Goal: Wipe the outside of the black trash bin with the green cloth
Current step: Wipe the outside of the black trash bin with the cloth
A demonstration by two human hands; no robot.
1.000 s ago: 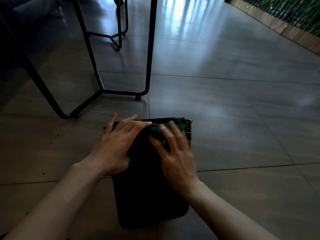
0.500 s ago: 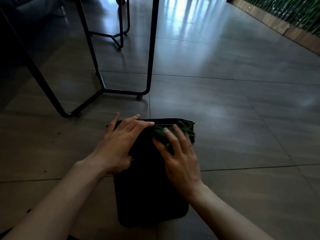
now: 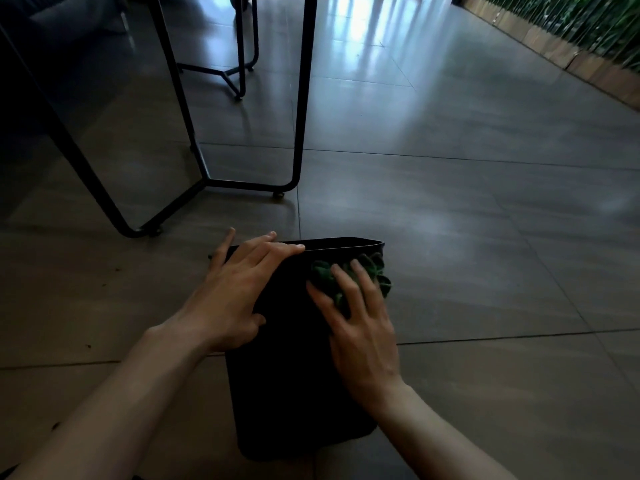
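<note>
The black trash bin lies on its side on the tiled floor, its open rim pointing away from me. My left hand rests flat on the bin's upper left side with the fingertips at the rim. My right hand presses the bunched green cloth against the bin's upper right side, just below the rim. Part of the cloth is hidden under my fingers.
A black metal table frame stands on the floor just beyond and left of the bin, with a second frame farther back. A wooden planter edge with green plants runs along the far right.
My right hand has slid the cloth a little to the right and toward me along the bin's side. My left hand stays in place on the bin.
</note>
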